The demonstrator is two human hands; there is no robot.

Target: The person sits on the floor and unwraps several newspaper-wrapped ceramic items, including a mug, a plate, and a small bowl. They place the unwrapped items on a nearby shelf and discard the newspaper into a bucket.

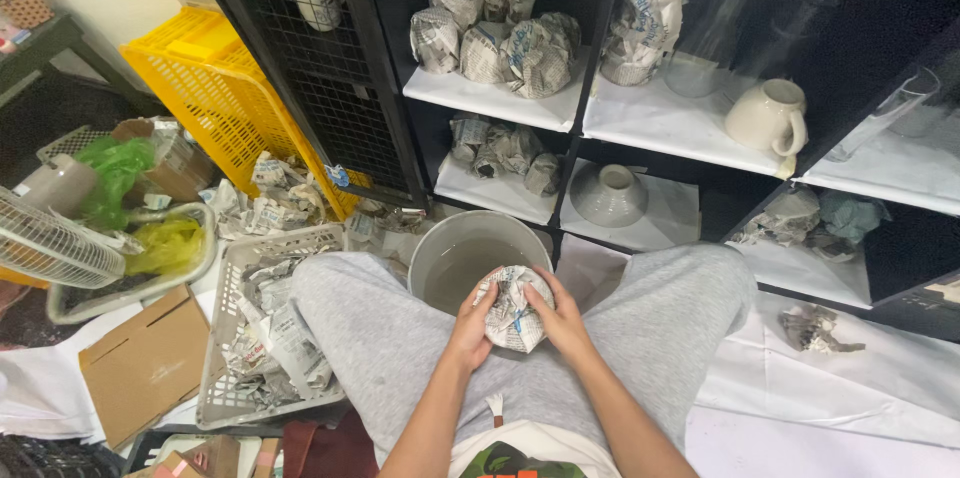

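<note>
Both my hands hold a small bundle wrapped in newspaper (513, 308) over my lap. My left hand (473, 323) cups its left side and my right hand (558, 318) grips its right side. Just beyond the bundle, between my knees in grey trousers, stands a grey bucket (440, 248). What is inside the newspaper is hidden.
Black shelves ahead hold more newspaper-wrapped bundles (495, 33), a cream mug (768, 116), an upturned grey bowl (608, 194) and clear glass vessels (720, 23). At my left are a grey basket of crumpled newspaper (262, 328), a cardboard sheet (145, 363), a yellow crate (215, 93) and a fan (50, 238).
</note>
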